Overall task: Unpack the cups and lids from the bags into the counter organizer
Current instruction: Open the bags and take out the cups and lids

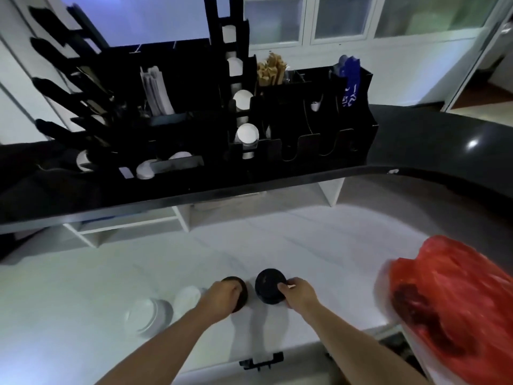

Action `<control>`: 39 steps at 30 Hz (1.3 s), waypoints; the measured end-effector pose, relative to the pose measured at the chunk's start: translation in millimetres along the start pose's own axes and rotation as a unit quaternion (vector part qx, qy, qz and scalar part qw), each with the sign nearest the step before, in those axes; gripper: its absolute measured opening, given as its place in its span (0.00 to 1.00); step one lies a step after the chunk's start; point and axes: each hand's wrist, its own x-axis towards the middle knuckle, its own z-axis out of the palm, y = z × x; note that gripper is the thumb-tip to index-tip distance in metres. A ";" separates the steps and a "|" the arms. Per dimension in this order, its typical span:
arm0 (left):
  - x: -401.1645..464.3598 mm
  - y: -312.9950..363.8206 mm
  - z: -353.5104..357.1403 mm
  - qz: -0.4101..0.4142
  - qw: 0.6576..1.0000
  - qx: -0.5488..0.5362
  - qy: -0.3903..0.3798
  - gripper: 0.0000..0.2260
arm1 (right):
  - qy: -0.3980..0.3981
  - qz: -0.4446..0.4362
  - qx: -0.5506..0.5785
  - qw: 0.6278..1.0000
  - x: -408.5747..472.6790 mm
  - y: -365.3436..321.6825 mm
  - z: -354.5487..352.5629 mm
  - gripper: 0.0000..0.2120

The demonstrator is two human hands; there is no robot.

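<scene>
Progress: partial | organizer (249, 151) on raised counter shows white cups (247, 133) slotted | left hand (222, 297) grips one black lid stack (241, 290), right hand (301, 294) pinches another (269, 286) on worktop (319, 245) | white lids (147, 315) and red bag (455, 301) apparently still unsorted.
</scene>
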 end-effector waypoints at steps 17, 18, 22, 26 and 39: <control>66.8 186.7 39.0 0.281 0.957 0.023 -0.071 0.13 | 0.266 -0.054 -0.016 0.962 -43.7 56.2 -180.2 0.08; 66.8 207.4 46.6 0.304 0.949 0.029 -0.073 0.13 | 0.284 -0.057 -0.014 0.957 -48.3 65.3 -199.8 0.07; 57.0 289.9 77.3 0.410 0.909 0.057 -0.045 0.16 | 0.370 -0.065 -0.018 0.927 -66.4 101.6 -273.4 0.14; 43.5 364.1 111.8 0.539 0.837 0.089 0.028 0.15 | 0.426 -0.049 -0.024 0.903 -80.2 141.8 -336.4 0.16; 31.6 403.5 197.9 0.549 0.730 0.401 -0.068 0.34 | 0.233 -0.086 -0.209 0.946 -59.6 207.7 -380.8 0.08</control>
